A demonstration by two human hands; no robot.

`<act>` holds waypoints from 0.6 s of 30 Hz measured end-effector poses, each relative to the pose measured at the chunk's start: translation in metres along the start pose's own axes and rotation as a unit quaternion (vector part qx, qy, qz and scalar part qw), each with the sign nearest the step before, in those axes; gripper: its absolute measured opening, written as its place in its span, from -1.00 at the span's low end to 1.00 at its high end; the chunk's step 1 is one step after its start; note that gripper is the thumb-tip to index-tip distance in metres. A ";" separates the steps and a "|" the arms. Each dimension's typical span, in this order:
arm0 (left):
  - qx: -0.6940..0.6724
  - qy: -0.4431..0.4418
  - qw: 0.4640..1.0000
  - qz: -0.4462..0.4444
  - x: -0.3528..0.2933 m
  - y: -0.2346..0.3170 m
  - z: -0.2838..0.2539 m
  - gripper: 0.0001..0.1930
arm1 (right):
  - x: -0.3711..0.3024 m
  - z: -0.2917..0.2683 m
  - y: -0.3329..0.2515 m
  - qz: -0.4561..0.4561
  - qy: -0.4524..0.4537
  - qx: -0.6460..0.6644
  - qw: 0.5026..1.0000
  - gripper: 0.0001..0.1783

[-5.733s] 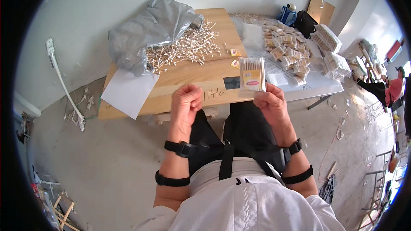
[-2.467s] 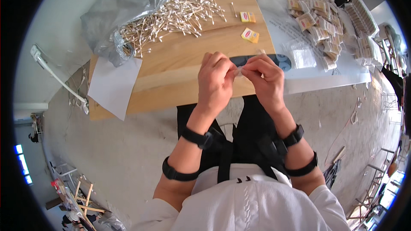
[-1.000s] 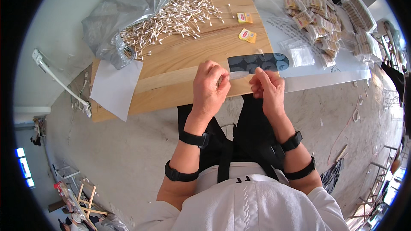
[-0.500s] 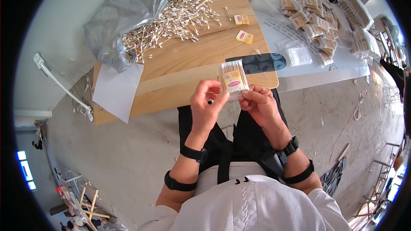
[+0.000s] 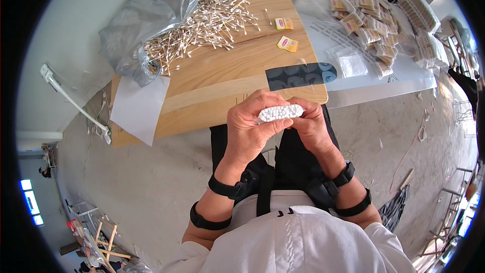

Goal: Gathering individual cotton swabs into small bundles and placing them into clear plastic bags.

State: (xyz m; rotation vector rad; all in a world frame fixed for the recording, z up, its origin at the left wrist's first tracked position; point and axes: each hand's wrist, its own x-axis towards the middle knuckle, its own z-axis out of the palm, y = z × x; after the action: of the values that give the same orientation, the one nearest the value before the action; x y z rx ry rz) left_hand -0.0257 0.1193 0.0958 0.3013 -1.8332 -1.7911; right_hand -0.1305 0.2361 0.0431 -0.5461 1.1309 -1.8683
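Your pack [image 5: 281, 112] has tipped end-on, left hand [image 5: 248, 125] and right hand [image 5: 312, 126] pinching it; slackness could drop it toward six o'clock.

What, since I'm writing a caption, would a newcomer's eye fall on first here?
First, at centre, the packet of cotton swabs held in the left hand and right hand, white tips toward the camera. Next, the heap of loose swabs beside the grey bag on the wooden table, then the pile of filled packets beyond the table's right edge.
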 end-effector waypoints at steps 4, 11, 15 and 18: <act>0.024 -0.008 1.000 0.005 0.001 -0.003 0.000 -0.76 | 0.001 -0.001 0.001 -0.016 0.001 -0.006 1.000 -0.92; -0.063 0.003 0.971 -0.230 -0.001 -0.023 0.000 -0.72 | 0.000 -0.006 0.004 0.051 0.028 -0.007 0.998 -0.91; -0.101 0.051 0.956 -0.269 -0.008 -0.030 0.000 -0.76 | -0.002 -0.001 0.005 0.109 0.045 0.004 0.993 -0.86; -0.168 0.040 0.942 -0.288 -0.013 -0.042 -0.001 -0.78 | -0.003 -0.008 0.002 0.135 0.015 0.053 0.989 -0.84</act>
State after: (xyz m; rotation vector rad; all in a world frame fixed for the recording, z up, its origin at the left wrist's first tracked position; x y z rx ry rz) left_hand -0.0235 0.1215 0.0514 0.8271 -1.4293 -2.3979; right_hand -0.1335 0.2422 0.0374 -0.2899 1.0621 -1.6941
